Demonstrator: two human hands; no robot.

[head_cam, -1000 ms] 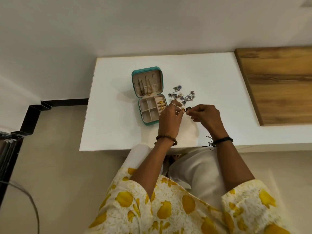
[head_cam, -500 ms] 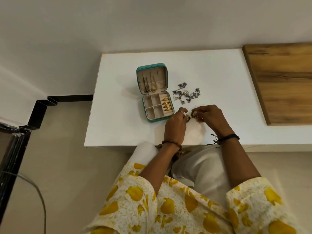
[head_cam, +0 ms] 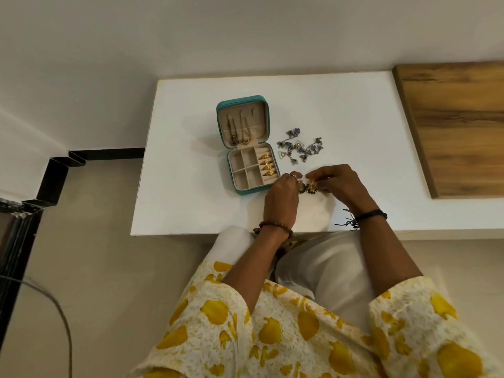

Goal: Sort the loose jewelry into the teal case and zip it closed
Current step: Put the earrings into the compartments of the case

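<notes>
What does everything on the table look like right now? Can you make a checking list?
Surface: white table, bare at its left part.
Job's things: teal case lies open, unzipped; chains hang in its lid, four gold rings sit in its right column, other compartments look empty. Loose jewelry pile lies right of the case.
Clutter: nothing seen.
Grippers: left hand and right hand together pinch a small dark-and-gold jewelry piece near the table's front.
Cables: a dark cable curves over the floor at the left.
Surroundings: wooden panel at the right; black frame at the left.
</notes>
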